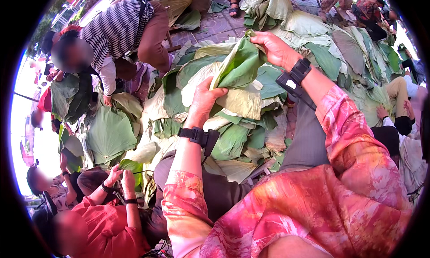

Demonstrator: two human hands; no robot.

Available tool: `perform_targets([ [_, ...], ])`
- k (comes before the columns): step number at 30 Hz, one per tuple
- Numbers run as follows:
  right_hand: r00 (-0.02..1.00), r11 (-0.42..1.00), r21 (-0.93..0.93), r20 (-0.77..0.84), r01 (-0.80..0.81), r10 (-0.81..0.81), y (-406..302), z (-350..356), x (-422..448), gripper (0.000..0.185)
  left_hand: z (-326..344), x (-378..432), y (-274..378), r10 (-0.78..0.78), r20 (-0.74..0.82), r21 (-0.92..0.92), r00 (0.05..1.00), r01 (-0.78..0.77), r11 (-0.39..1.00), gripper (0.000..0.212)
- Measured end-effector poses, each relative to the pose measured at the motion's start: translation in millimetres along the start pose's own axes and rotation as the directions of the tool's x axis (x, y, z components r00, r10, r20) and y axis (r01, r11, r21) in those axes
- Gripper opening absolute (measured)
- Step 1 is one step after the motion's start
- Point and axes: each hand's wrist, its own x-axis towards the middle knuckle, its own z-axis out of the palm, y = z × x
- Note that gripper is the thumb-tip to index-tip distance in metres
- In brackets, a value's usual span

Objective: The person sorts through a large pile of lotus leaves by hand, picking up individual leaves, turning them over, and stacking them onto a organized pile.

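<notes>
A folded green lotus leaf is stretched between my two hands above a broad heap of leaves. My left hand pinches its lower, pale edge between thumb and fingers. At the upper end, my right hand grips the gathered rim. Beneath it lie flattened lotus leaves, some green and some pale and dry; a pale leaf lies just under the held one. Both my wrists wear black straps with small devices.
Leaf piles spread to the upper right. A large round leaf lies on the left. A person in a patterned top bends over leaves at upper left; a person in red handles a leaf at lower left. Others work on the right.
</notes>
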Motion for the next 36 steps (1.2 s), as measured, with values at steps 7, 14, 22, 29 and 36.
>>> perform_targets([
  [7,0.96,0.851,-0.518,-0.272,-0.091,-0.062,35.0,-31.2,15.8,0.031,-36.7,4.1,20.1,-0.099,-0.226,0.317,0.969,0.169,0.933,0.031],
  [14,0.991,-0.085,-0.993,-0.068,-0.079,-0.119,26.1,-17.5,16.2,0.041,-26.2,4.9,32.5,0.101,-0.255,0.088,0.962,-0.081,0.993,0.017],
  [22,0.906,0.501,-0.853,0.317,0.144,0.28,47.1,47.2,-3.4,0.031,-7.3,-1.0,31.7,0.166,-0.129,-0.034,0.978,-0.172,0.985,0.025],
  [29,0.987,0.943,-0.33,0.138,-0.036,0.086,32.1,38.2,-6.5,0.031,-15.1,-13.7,15.0,-0.132,0.006,0.091,0.991,0.131,0.987,0.018],
  [36,0.997,0.96,-0.271,-0.054,-0.071,0.058,21.6,13.9,-9.9,0.034,-38.3,-20.3,13.5,-0.101,-0.067,-0.172,0.993,0.088,0.981,0.009],
])
